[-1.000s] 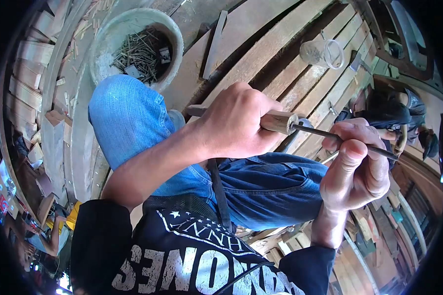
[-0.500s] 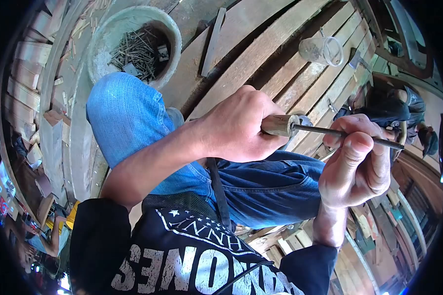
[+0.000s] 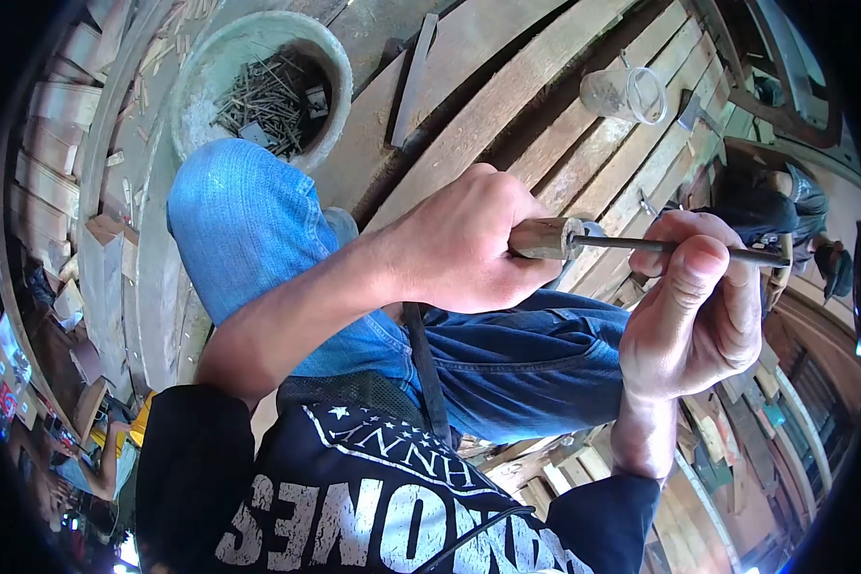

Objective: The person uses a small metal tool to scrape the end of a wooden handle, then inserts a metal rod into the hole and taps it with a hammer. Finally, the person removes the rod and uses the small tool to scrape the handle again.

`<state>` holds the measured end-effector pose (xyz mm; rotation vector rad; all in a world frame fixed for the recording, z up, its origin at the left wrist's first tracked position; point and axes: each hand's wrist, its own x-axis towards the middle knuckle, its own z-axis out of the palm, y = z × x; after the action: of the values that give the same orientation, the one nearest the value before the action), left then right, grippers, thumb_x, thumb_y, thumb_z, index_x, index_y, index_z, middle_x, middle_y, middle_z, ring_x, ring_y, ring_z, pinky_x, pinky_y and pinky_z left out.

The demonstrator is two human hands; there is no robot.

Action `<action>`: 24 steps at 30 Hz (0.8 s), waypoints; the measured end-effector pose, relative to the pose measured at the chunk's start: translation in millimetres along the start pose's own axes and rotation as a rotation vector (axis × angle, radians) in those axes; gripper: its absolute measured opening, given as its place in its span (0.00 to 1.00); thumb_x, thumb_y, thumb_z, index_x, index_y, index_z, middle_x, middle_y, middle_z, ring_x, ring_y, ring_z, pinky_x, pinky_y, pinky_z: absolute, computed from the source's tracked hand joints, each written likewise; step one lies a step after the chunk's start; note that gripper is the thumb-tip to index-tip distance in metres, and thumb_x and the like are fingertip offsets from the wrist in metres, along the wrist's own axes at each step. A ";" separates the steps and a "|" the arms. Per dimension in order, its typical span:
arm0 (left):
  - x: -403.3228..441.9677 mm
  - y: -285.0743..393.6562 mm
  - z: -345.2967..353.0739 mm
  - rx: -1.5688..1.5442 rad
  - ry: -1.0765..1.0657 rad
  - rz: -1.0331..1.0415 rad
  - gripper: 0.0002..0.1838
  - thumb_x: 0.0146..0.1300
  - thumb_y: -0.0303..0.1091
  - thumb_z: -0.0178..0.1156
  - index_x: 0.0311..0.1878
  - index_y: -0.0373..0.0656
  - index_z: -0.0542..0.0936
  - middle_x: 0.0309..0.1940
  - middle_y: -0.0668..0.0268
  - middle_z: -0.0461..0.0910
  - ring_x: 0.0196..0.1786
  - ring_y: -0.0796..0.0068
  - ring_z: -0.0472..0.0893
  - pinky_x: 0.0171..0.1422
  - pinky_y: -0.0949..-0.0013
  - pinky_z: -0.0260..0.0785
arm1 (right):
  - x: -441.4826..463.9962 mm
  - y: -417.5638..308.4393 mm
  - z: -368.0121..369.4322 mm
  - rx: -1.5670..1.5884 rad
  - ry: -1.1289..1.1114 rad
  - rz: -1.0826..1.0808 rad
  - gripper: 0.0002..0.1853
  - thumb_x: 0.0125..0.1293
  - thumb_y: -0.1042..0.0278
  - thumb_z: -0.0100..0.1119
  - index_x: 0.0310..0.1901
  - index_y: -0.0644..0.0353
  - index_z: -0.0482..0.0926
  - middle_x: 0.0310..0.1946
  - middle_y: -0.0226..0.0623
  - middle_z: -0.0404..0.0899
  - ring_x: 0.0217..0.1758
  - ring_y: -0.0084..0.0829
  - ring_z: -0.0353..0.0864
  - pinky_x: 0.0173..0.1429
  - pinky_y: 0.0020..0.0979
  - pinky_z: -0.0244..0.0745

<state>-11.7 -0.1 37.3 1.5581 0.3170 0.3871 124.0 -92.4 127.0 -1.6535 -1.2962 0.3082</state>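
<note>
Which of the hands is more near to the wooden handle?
Left. The left hand is closed around the wooden handle; the right hand is apart from it, fingers on the metal rod sticking out.

Jeans [image 3: 234, 220] blue; shirt [image 3: 354, 497] blk w/ white stars & lettering.

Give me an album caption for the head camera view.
Left hand grips a wooden handle; right hand fingers its metal rod.
</note>
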 end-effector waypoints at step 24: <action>1.6 2.1 -6.6 -0.040 -0.066 -0.116 0.12 0.52 0.30 0.62 0.19 0.35 0.73 0.12 0.57 0.71 0.14 0.65 0.72 0.23 0.61 0.62 | 6.2 0.3 1.3 -0.060 -0.109 -0.126 0.08 0.72 0.73 0.57 0.40 0.71 0.79 0.30 0.40 0.82 0.26 0.21 0.77 0.32 0.21 0.71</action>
<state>-13.2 6.5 39.5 1.5022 0.3444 0.2496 125.8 -86.4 128.3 -1.6152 -1.4975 0.2887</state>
